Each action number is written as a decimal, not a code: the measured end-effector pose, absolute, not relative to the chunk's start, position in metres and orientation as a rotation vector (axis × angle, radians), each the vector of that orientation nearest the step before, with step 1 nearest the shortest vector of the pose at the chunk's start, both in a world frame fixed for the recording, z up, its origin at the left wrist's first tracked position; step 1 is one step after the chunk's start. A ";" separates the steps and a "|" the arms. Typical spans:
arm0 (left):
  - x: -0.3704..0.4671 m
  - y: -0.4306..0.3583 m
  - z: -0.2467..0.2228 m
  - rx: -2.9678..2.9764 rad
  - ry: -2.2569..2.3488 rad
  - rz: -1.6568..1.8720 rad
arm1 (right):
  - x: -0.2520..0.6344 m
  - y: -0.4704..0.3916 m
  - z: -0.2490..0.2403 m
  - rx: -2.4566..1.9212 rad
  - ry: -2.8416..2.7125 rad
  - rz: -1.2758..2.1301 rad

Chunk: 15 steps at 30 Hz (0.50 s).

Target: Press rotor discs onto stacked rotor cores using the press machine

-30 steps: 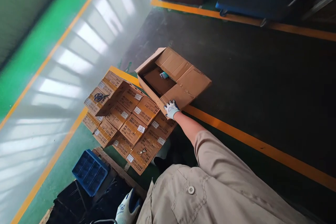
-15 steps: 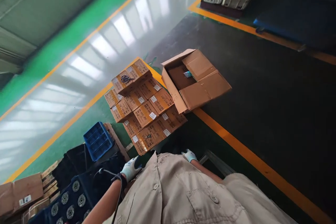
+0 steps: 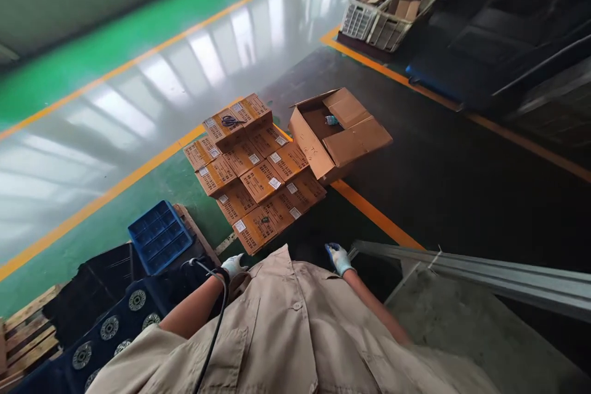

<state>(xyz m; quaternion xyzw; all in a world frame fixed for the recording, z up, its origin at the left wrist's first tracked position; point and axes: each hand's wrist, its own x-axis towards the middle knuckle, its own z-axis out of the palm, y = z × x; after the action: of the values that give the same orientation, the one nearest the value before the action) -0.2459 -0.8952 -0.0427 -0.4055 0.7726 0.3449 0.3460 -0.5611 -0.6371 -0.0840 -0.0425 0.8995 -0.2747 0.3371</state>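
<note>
My left hand (image 3: 234,266), in a white work glove, hangs low by my side with its fingers loosely apart and nothing visible in it. On the other side my right hand (image 3: 340,260), in a glove with blue fingertips, also hangs with loose fingers and no object showing. Both are nearest to a stepped stack of small brown cartons (image 3: 258,228) in front of me, without touching it. Black-handled scissors (image 3: 229,120) lie on the top carton. To the right of the stack stands a large open cardboard box (image 3: 357,141) holding a small teal item (image 3: 331,120).
A blue divided tray (image 3: 159,237) is at the left by a wooden pallet (image 3: 30,335). Round metal parts (image 3: 109,327) sit in a dark blue holder below it. A metal frame rail (image 3: 462,265) crosses at my right. Plastic crates (image 3: 369,18) stand farther back.
My view has shifted, bringing the metal rail at right and more of the crates into sight. Both hands stay low and empty-looking. The cartons and box stay put.
</note>
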 end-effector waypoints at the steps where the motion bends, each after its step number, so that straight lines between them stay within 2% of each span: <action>1: -0.234 -0.893 -0.043 -1.041 1.995 0.895 | -0.543 -0.626 -0.079 -0.079 2.333 -0.689; 6: -0.202 -0.884 -0.040 -0.999 1.998 0.870 | -0.483 -0.570 -0.060 0.021 2.291 -0.641; 15: -0.226 -0.871 -0.034 -0.896 2.076 0.790 | -0.471 -0.535 -0.063 0.041 2.262 -0.733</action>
<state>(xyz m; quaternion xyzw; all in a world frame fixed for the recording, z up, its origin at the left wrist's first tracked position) -0.2262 -0.8715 -0.0345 -0.3483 0.8070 0.3072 0.3648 -0.4709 -0.5350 -0.0628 0.0159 0.8828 -0.2858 0.3724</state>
